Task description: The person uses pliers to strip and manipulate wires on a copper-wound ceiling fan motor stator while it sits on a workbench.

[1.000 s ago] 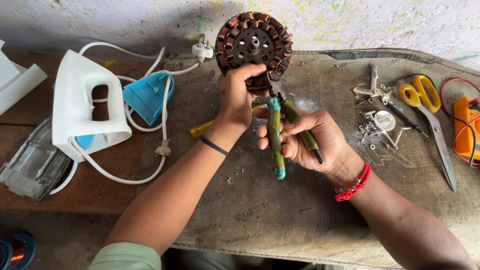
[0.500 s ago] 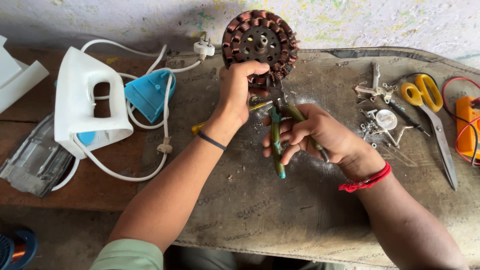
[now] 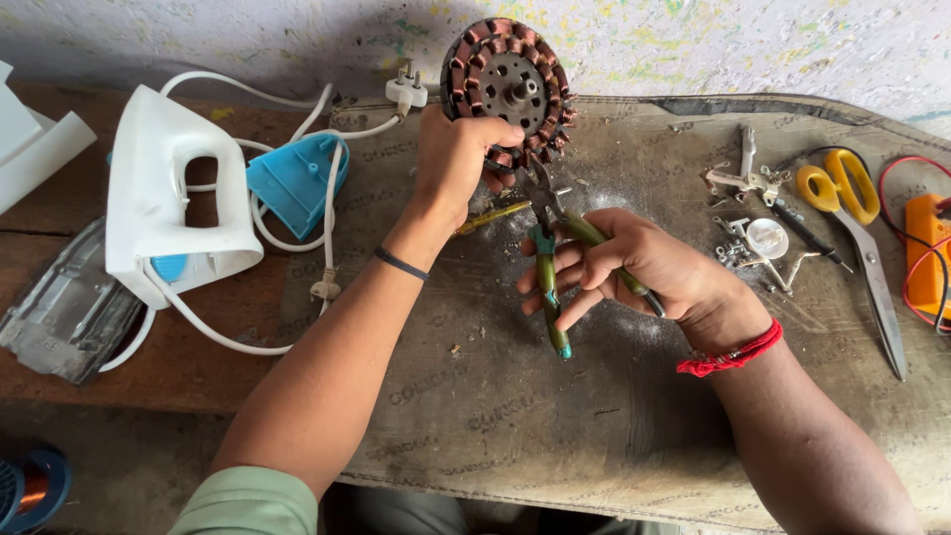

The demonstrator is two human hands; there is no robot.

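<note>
left hand (image 3: 458,163) grips copper-wound stator (image 3: 509,87) (upright); right hand (image 3: 634,267) squeezes green pliers (image 3: 548,287) w/ nose at coils.

Green-handled pliers (image 3: 551,297), copper-wound stator (image 3: 510,87), yellow-handled scissors (image 3: 854,213).

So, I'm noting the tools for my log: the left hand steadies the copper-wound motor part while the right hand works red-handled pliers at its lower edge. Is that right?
Not quite: the pliers have green handles, not red, as the head view shows. The rest holds: the left hand steadies the copper-wound motor part while the right hand works the pliers at its lower edge.
</note>
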